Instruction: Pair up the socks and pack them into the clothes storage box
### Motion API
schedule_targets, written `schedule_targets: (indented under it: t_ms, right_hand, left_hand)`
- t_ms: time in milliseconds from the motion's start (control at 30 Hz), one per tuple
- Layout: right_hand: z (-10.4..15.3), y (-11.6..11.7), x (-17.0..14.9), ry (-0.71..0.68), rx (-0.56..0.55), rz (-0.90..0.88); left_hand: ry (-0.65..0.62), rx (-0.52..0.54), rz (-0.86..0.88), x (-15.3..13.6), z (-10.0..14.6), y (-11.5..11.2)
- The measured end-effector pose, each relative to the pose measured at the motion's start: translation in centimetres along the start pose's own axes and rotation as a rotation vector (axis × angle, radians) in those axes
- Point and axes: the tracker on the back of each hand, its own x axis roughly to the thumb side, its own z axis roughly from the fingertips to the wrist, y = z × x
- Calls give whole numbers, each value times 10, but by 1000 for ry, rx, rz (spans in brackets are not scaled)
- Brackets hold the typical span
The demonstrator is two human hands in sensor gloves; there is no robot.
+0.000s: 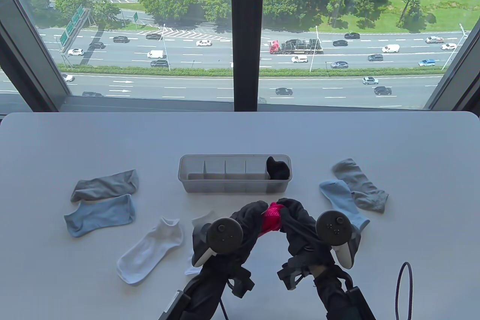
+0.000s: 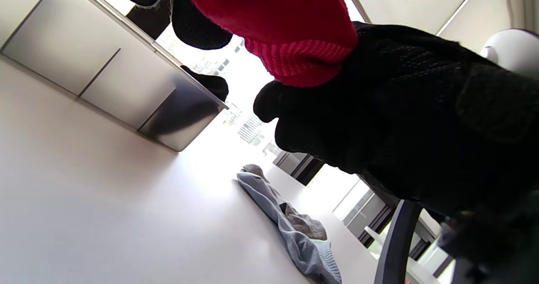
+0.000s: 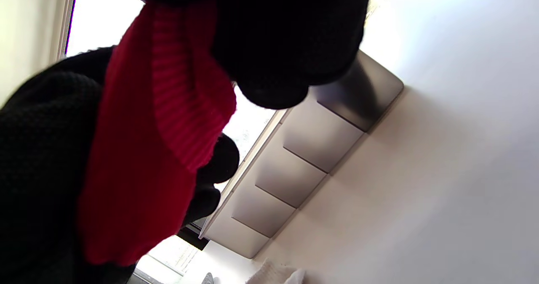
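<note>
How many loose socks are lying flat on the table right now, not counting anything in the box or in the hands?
6, maybe more hidden: grey sock and blue sock far left, white sock left of the hands, second white sock partly behind the left hand, blue and grey right.

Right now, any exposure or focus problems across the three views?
Table view: evenly lit and sharp; only soft shadows under the storage box. Left wrist view: window blown out to white behind the box, the red socks and right hand close and soft. Right wrist view: both gloves crushed to black against the bright window, red socks slightly blurred, table washed out.
</note>
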Motion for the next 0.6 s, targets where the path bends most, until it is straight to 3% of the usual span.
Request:
schedule_targets:
  t_ms: [100,233,300,433,500,600]
  right_hand:
    - [2,1,3,-1,-20,29]
    - [2,11,8,-58,77,39]
    - [2,13,10,-76,116,17]
    - [-1,13,7,-86,234,-208]
    - [-2,16,2,-83,309,-172]
    - [-3,18,2,-84,322,-195]
  left_hand:
    - [43,-63,-90,5,-4,-6]
    - [194,-217,-219,5,-8,-13]
    - [190,-144,-189,2,-8,-8]
    - [202,43,-3,-10,-4,5]
    - [177,48,134,-15,-3,10]
    - [194,9,199,-21,0,8]
